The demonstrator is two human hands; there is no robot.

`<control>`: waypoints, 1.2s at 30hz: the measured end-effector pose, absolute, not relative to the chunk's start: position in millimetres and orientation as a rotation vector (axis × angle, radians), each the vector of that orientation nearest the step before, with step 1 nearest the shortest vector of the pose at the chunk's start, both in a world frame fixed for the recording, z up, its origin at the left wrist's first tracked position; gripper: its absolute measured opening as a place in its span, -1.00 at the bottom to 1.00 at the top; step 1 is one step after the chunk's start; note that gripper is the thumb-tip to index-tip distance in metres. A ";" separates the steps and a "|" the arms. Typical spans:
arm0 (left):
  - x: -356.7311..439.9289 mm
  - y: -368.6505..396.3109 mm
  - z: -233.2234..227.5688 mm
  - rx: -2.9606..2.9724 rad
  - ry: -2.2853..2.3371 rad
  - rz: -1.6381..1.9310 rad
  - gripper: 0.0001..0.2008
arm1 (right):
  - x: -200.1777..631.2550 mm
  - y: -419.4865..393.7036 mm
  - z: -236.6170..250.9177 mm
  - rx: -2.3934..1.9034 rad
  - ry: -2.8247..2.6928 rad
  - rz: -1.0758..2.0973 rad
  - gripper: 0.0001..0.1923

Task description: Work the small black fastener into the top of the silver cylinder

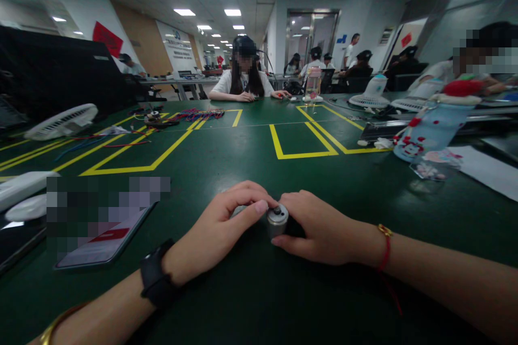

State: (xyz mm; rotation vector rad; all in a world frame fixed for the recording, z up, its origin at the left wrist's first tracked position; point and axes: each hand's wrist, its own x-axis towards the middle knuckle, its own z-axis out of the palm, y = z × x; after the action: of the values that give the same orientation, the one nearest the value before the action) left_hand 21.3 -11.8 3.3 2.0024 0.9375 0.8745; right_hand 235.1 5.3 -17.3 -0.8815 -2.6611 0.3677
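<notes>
A small silver cylindrical motor [277, 222] stands upright on the green table, with a short dark shaft on its top face. My right hand [319, 226] closes around it from the right, thumb in front and fingers behind. From the left comes my left hand [226, 226], its fingers curled and its index fingertip at the shaft. Between that thumb and index finger shows a grey metal part [238, 210], mostly hidden by the hand, so its kind is unclear.
A phone [109, 232] lies left of my hands, beside a white object [26, 207]. On the right stand a blue bottle [435, 126] and white paper [485, 170]. Wires [198, 114], yellow tape [307, 156] and white fans [370, 91] are farther off. A person [243, 78] sits opposite.
</notes>
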 end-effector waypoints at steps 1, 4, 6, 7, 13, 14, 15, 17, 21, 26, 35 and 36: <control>21.2 -11.5 3.1 2.001 0.933 0.873 -0.75 | 235.0 5.4 -17.3 -0.880 -2.663 0.365 -0.76; 20.4 -11.3 3.1 1.998 0.927 0.865 -0.75 | 234.7 5.7 -16.4 -0.889 -2.667 0.359 -0.76; 19.8 -11.4 3.3 1.997 0.923 0.862 -0.75 | 234.6 5.5 -15.6 -0.895 -2.666 0.360 -0.75; 19.6 -11.5 3.5 1.998 0.919 0.863 -0.75 | 234.6 5.4 -15.3 -0.897 -2.665 0.363 -0.76; 19.2 -11.7 3.5 1.996 0.911 0.863 -0.76 | 234.8 4.7 -15.4 -0.910 -2.665 0.359 -0.75; 19.2 -11.7 3.3 1.995 0.909 0.861 -0.76 | 234.8 4.7 -15.5 -0.911 -2.666 0.361 -0.75; 19.2 -11.7 3.1 1.997 0.906 0.859 -0.76 | 234.8 4.7 -15.5 -0.910 -2.669 0.364 -0.75; 19.2 -11.6 2.5 1.997 0.905 0.857 -0.75 | 234.8 4.5 -15.4 -0.906 -2.671 0.364 -0.75; 19.7 -10.9 1.9 1.995 0.909 0.866 -0.74 | 234.8 4.5 -15.2 -0.919 -2.663 0.373 -0.76; 18.7 -11.0 2.0 1.995 0.920 0.864 -0.74 | 235.0 5.4 -16.0 -0.902 -2.666 0.387 -0.76; 18.1 -8.8 1.9 1.951 1.044 0.904 -0.74 | 236.4 4.7 -16.8 -0.897 -2.664 0.385 -0.74; 17.6 -7.3 1.0 1.933 1.081 0.903 -0.74 | 236.4 4.8 -17.0 -0.895 -2.665 0.386 -0.74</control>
State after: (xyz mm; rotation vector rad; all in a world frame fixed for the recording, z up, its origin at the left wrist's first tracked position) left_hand 17.6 -7.3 1.0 1.9329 1.0809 0.9031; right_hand 236.4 4.8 -17.0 -0.8947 -2.6652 0.3863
